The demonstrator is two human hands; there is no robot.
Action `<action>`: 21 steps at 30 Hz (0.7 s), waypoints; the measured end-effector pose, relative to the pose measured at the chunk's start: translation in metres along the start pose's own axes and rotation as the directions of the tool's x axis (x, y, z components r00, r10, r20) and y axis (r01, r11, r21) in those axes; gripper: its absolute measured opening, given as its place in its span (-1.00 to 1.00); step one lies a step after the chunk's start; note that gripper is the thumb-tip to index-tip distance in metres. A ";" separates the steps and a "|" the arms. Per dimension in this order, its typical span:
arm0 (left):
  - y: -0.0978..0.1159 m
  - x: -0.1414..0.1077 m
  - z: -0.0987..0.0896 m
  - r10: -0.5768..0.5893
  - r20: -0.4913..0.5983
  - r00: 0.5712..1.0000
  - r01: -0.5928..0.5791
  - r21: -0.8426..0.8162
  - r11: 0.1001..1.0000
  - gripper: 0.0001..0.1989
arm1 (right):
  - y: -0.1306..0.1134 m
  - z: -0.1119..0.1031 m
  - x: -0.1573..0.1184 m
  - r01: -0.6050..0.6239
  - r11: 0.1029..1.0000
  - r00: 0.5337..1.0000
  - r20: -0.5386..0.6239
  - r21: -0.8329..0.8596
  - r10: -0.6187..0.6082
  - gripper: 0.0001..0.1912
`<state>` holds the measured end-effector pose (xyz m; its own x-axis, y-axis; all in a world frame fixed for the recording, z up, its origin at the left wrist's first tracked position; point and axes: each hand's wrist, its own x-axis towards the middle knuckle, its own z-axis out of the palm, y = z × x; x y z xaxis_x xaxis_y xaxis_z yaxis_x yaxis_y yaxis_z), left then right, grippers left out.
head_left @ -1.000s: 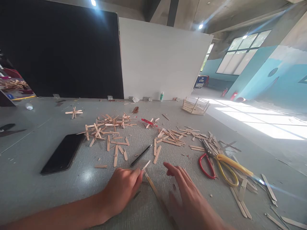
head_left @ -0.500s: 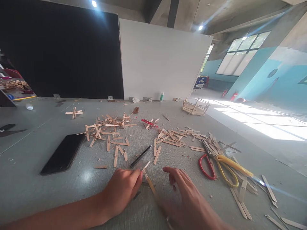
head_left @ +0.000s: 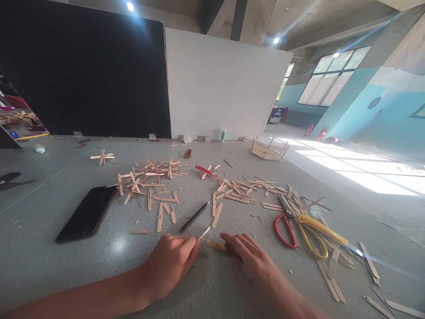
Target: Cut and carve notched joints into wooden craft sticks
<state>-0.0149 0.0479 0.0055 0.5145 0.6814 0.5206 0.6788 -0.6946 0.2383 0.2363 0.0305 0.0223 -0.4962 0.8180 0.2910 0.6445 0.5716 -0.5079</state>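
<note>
Turning inward, the right grip (head_left: 254, 259) is now aiming its yellow tool (head_left: 216, 245) more sideways, toward the left grip (head_left: 171, 261), which is staying almost where it was. The left grip is pinching a thin stick (head_left: 205, 233), leaving the pale tip poking out, maybe to be keeping it steady with that end free. The right grip is curling around the tool; its front end is sitting close to the stick, but blur is hiding whether they are touching. Just ahead of the left grip, a pen (head_left: 195, 217) is taking up some room. Scissors (head_left: 289, 214) are lying out past the right grip, and a phone (head_left: 86, 214) is lying out past the left. Bare bench (head_left: 212, 292) is showing between the grips. Loose sticks (head_left: 239, 191) are crowding farther ahead, and a white board (head_left: 229, 84) is closing off the back.
</note>
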 end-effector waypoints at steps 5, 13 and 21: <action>0.003 0.002 -0.004 0.112 0.029 0.993 -0.112 -0.011 0.994 -0.50 | -0.008 -0.005 0.005 -0.063 0.997 0.986 0.154 -0.044 0.069 -0.90; 0.006 -0.004 0.004 0.051 -0.011 0.999 -0.051 0.032 0.998 -0.55 | -0.014 0.004 -0.002 -0.169 0.965 0.969 0.145 -0.200 0.200 -0.77; -0.002 0.003 0.002 -0.192 0.151 0.970 0.213 -0.138 0.967 -0.58 | -0.006 0.013 -0.022 0.082 0.963 0.994 0.086 -0.256 -0.062 -0.79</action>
<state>-0.0141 0.0518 0.0048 0.4480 0.8290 0.3349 0.6937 -0.5586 0.4548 0.2357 0.0086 0.0085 -0.5834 0.7724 0.2510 0.7290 0.6343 -0.2574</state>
